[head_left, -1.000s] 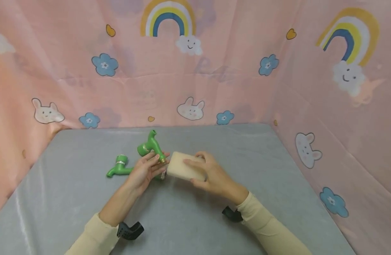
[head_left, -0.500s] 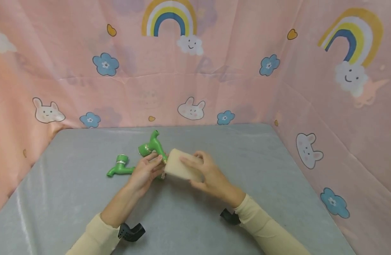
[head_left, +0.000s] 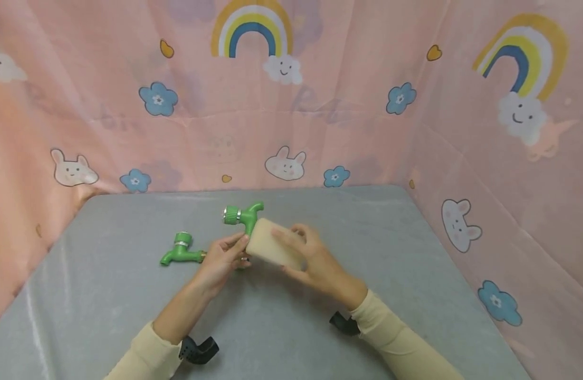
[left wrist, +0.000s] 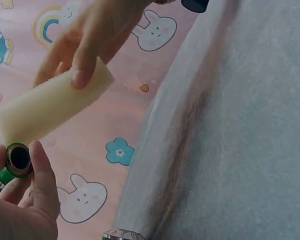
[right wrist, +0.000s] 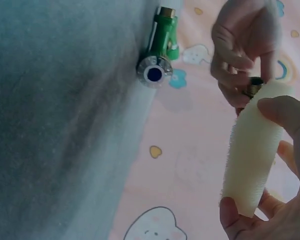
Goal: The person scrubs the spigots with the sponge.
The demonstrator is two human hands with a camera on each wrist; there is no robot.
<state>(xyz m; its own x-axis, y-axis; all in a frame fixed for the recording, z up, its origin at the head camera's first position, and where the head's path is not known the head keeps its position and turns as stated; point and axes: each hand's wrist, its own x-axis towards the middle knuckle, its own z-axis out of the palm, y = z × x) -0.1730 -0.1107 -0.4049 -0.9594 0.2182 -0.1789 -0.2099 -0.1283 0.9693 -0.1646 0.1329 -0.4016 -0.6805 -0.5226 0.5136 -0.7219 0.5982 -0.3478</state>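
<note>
The left hand [head_left: 220, 262] pinches a green tap [head_left: 249, 216]. The right hand [head_left: 321, 262], fingers spread, grips a cream sponge [head_left: 268, 243] just beside it

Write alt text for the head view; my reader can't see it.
A person's left hand holds a green tap while the right hand holds a cream sponge that partly hides it. Another green tap lies on the grey table to the left, before a pink rainbow-print cloth.

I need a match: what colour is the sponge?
The sponge is cream, clearest in the right wrist view.
</note>
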